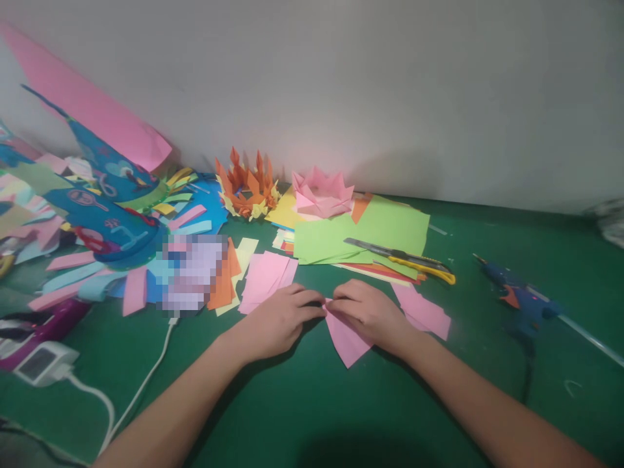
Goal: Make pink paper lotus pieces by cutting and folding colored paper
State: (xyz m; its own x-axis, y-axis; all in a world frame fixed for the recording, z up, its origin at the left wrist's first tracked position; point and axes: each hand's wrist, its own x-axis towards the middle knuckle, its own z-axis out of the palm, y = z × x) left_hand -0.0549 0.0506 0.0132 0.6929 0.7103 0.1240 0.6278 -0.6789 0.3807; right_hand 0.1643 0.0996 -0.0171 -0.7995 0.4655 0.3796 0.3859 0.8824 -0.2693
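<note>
A small pink paper piece (345, 341) lies on the green table (302, 403) in front of me. My left hand (277, 322) and my right hand (368, 312) meet at its top corner, fingertips pinched together on the paper. My right hand lies over the paper's upper right edge. A stack of pink paper squares (266, 276) sits just beyond my left hand. More pink squares (424, 312) lie right of my right hand.
A yellow utility knife (404, 259) rests on green paper sheets (370, 234). Orange (246, 185) and pink paper crowns (322, 194) stand by the wall. A blue glue gun (519, 299) lies right. Coloured strips, a blue cone (104, 169), a white charger and cable (46, 364) fill the left.
</note>
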